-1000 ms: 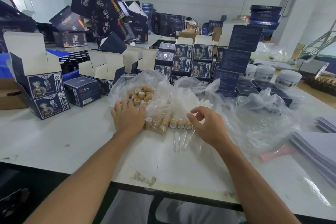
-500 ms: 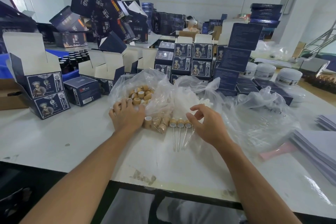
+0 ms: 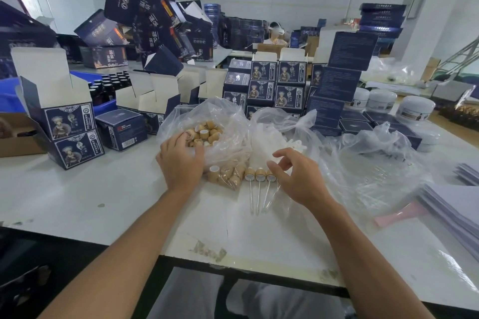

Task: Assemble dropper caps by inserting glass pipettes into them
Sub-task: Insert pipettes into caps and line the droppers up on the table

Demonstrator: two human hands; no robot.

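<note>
A clear plastic bag (image 3: 233,122) holds several bamboo-coloured dropper caps (image 3: 207,134). My left hand (image 3: 180,160) lies palm down at its mouth, fingertips on the caps and thumb spread apart. More caps (image 3: 228,175) lie in the bag's lower fold. Three assembled droppers (image 3: 260,175) lie in a row on the table, their glass pipettes (image 3: 258,197) pointing toward me. My right hand (image 3: 298,179) hovers just right of them, fingers loosely curled, thumb and forefinger apart, holding nothing.
A second bag of white rubber bulbs (image 3: 293,142) sits behind my right hand, and a crumpled clear bag (image 3: 375,163) spreads to the right. Dark blue boxes (image 3: 274,85), white jars (image 3: 414,111) and paper stacks (image 3: 456,204) ring the white table (image 3: 90,189).
My left hand has slid a little farther up into the cap bag. My right hand has shifted slightly right and spread its fingers a bit above the droppers.
</note>
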